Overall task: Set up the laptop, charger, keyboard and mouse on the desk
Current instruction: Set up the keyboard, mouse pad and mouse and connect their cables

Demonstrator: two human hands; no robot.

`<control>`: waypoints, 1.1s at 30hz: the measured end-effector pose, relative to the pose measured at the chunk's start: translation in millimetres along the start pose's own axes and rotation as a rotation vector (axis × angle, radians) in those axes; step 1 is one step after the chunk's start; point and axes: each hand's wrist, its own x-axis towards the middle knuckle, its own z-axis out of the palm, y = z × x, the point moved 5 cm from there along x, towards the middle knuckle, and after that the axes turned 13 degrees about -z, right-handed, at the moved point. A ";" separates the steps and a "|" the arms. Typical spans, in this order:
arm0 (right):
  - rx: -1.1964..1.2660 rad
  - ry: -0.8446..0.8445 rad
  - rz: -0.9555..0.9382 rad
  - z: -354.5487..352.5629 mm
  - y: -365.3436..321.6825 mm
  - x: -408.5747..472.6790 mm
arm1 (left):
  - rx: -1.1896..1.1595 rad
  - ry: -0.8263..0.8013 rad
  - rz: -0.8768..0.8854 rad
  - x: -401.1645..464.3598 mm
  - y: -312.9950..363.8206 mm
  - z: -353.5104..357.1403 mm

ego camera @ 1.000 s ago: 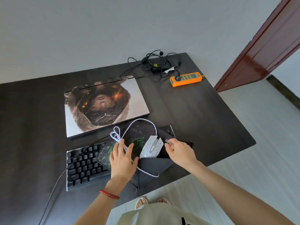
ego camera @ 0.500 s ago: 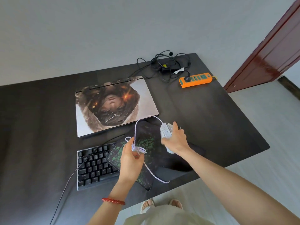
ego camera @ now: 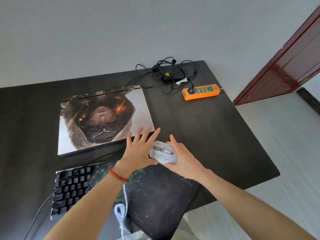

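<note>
My right hand [ego camera: 184, 161] grips a white patterned mouse [ego camera: 163, 153] above the desk, just past the mouse pad's far edge. My left hand [ego camera: 140, 150] is spread flat with fingers apart, its thumb touching the mouse's left side. The mouse's white braided cable [ego camera: 122, 217] hangs down under my left forearm. A closed laptop [ego camera: 102, 118] with a picture on its lid lies at the middle back. A black keyboard [ego camera: 71, 189] sits at the front left, partly under the dark green-patterned mouse pad [ego camera: 159, 193]. The black charger [ego camera: 170, 76] lies tangled at the back.
An orange power strip [ego camera: 201, 91] with one plug in it lies at the back right of the dark desk [ego camera: 216, 135]. A red-brown door [ego camera: 292, 61] stands to the right. The mouse pad overhangs the desk's front edge. The keyboard's cable [ego camera: 37, 217] runs off the front left.
My right hand has carried the mouse up and farther back. My left hand has let go of the cable bundle and opened flat next to the mouse. The bundle now hangs lower.
</note>
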 end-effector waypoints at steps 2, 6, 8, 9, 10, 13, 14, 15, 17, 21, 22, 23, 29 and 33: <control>0.023 0.043 -0.017 -5.2 6.2 -7.3 | -0.106 -0.172 0.050 13.8 8.9 7.0; 0.137 0.050 0.065 -8.0 21.9 -22.6 | -0.438 -0.281 0.004 9.8 18.6 19.8; 0.135 0.025 0.163 -5.3 35.2 -36.4 | -0.530 -0.221 -0.020 0.6 15.0 24.6; 0.071 0.003 0.219 -3.8 42.1 -44.4 | -0.569 -0.183 -0.045 -4.5 9.8 25.3; -0.029 -0.035 0.278 -2.1 48.9 -51.4 | -0.615 -0.141 -0.078 -9.4 3.1 24.6; -0.209 -0.117 0.423 5.8 58.2 -63.9 | -0.821 -0.014 -0.183 -26.2 -17.9 14.9; -0.176 -0.113 0.452 7.9 56.1 -64.0 | -0.888 0.031 -0.214 -32.6 -24.3 8.9; -0.130 -0.098 0.462 7.8 52.0 -62.3 | -0.951 0.079 -0.243 -37.8 -29.5 2.3; -0.071 -0.023 0.436 1.2 42.6 -58.7 | -1.061 0.168 -0.278 -45.5 -36.0 -10.3; -0.329 0.234 0.378 -54.1 25.6 -59.9 | -1.211 0.256 -0.246 -47.9 -33.1 -37.0; -0.414 0.276 0.355 -74.1 24.8 -60.1 | -1.230 0.267 -0.217 -44.2 -27.7 -46.3; -0.486 0.291 0.336 -91.8 25.8 -60.3 | -1.236 0.266 -0.185 -40.0 -22.1 -53.1; -0.769 0.125 0.260 -167.2 74.5 -34.7 | -1.246 0.223 -0.076 0.2 35.0 -76.8; -0.798 0.063 0.226 -187.1 131.4 -2.9 | -1.250 0.210 -0.112 35.5 61.1 -69.9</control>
